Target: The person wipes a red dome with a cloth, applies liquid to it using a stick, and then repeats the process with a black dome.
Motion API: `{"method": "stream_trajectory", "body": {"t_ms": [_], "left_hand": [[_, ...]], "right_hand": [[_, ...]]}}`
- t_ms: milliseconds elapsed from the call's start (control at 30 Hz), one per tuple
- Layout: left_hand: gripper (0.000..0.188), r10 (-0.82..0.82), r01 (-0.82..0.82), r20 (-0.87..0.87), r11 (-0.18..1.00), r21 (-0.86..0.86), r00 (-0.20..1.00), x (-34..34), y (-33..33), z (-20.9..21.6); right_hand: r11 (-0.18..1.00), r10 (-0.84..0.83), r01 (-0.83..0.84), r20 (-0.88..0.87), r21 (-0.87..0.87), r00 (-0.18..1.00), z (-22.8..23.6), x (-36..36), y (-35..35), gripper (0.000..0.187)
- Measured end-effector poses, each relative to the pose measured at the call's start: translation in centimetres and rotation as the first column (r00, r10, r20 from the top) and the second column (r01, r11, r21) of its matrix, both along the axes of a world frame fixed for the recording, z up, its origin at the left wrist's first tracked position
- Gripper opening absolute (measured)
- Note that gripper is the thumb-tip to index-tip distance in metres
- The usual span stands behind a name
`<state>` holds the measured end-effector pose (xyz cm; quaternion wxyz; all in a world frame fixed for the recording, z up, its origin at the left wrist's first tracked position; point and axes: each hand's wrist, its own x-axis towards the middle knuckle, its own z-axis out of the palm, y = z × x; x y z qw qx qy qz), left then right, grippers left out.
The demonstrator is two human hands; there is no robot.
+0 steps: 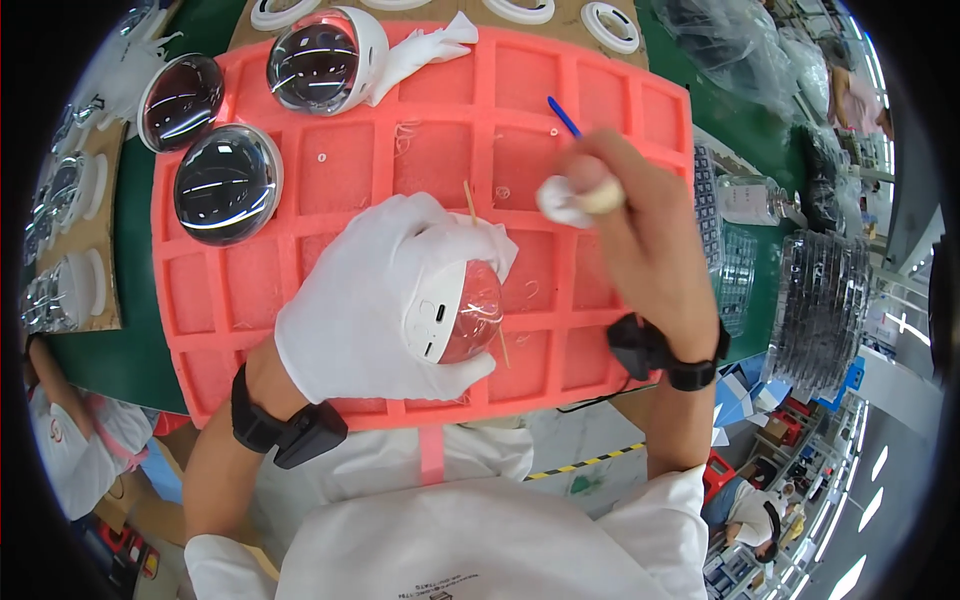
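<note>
My left hand (360, 300), in a white glove, is closed round a rounded white device (432, 315) with a clear dome (475, 312). A small port shows on its white side. A thin wooden stick (470, 203) shows above and below the device; I cannot tell whether the glove grips it. My bare right hand (640, 215) is smeared by motion, its fingers curled in to the right of the device. At its fingertips is a blurred white and cream bit (578, 200). A thin blue stick (563, 116) sticks out beyond this hand; whether it is held is unclear.
A pink compartment tray (435, 75) lies beneath my hands. Dark-domed devices (228, 185) stand at its left, one beside a crumpled white cloth (425, 58). White rings (610, 28) lie behind. Stacked clear trays (820, 310) and a clear bottle (750, 200) stand right. Other people work nearby.
</note>
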<state>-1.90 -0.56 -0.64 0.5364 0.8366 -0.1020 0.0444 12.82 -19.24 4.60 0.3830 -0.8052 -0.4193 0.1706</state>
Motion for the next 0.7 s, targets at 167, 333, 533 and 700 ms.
{"method": "stream_trajectory", "body": {"t_ms": [167, 333, 533, 700], "left_hand": [[0.063, 0.005, -0.005, 0.000, 0.998, 0.066, 1.000, 0.1, 0.1, 1.1], [0.068, 0.043, -0.035, -0.050, 0.987, 0.158, 0.998, -0.2, 0.2, 1.0], [0.067, 0.059, -0.051, -0.051, 0.988, 0.146, 0.997, -0.2, 0.1, 1.8], [0.066, 0.045, -0.041, -0.030, 0.993, 0.108, 0.999, 0.0, -0.2, 1.6]], "right_hand": [[0.978, -0.025, 0.097, 0.357, -0.187, 0.934, 3.3, 3.5, -7.4, 0.013], [0.865, -0.061, 0.394, 0.715, -0.310, 0.697, 5.5, 9.8, -16.6, 0.011], [0.712, 0.022, 0.586, 0.846, -0.387, 0.532, 6.3, 12.9, -21.8, 0.009], [0.689, 0.260, 0.506, 0.829, -0.518, 0.495, 5.5, 12.3, -21.1, 0.007]]}}
